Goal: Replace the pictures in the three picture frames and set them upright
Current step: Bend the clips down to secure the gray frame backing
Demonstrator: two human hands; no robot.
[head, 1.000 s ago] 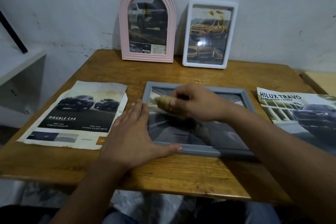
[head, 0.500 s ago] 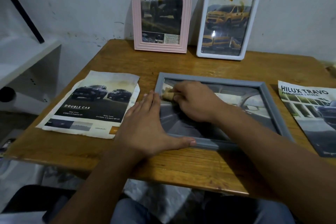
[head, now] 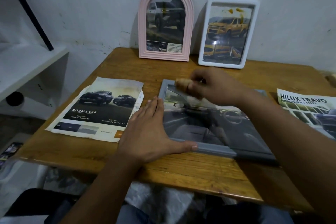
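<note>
A grey picture frame [head: 214, 149] lies flat on the wooden table [head: 181, 172], glass up, with a car-interior picture inside. My left hand [head: 149, 132] lies flat with straight fingers against the frame's left edge, thumb along its near rail. My right hand [head: 212, 85] hovers over the frame's far left corner and pinches a small brownish wad [head: 181, 84]. A pink arched frame [head: 165, 22] and a white frame [head: 228, 32] stand upright against the wall, each with a car picture.
A loose "Double Cab" car picture [head: 101, 109] lies left of the grey frame. A "Hilux Travo" sheet [head: 307, 109] lies at the right. A white shelf [head: 27, 67] stands to the left, the wall runs close behind the table.
My right hand with the wad has moved from the glass up to the frame's far left corner. The left hand has stayed put. The camera has shifted a little.
</note>
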